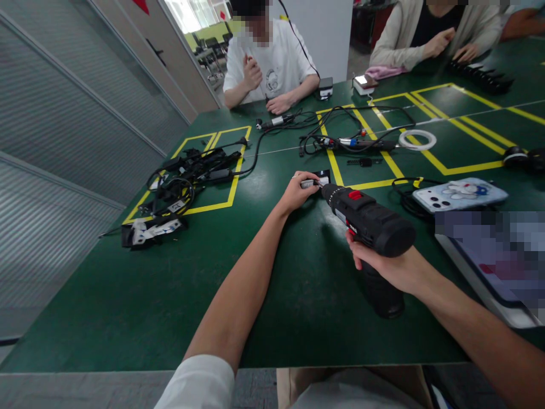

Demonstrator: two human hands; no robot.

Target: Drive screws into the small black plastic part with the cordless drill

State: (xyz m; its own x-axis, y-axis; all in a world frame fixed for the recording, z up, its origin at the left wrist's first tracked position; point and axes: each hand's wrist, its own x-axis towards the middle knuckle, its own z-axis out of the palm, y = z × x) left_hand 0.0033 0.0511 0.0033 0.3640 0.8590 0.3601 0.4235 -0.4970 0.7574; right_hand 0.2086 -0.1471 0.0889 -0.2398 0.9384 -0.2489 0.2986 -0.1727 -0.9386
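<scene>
Your right hand (pixel 392 264) grips a black, red-switched, pistol-shaped power drill (pixel 364 218), its tip at a small black-and-white piece (pixel 324 180) by your left hand (pixel 299 192). Tangled black cables (pixel 208 168) lie left, partly inside yellow tape (pixel 213 208), on the green tabletop (pixel 204 284).

To my left, a grey ribbed wall (pixel 63 113) meets a pale door (pixel 136 34) with a dark handle (pixel 155 52). Past my green bench (pixel 149 307), a bright window (pixel 185 14) shines behind dark chairs (pixel 213 44), near a white panel (pixel 330 40); grey floor (pixel 258 392) lies below.

We see muted indoor light, a washed-out window (pixel 187 14) at upper left, soft shadows on the surface (pixel 128 307), wide-angle stretching toward the edges, pixelated patches at right
</scene>
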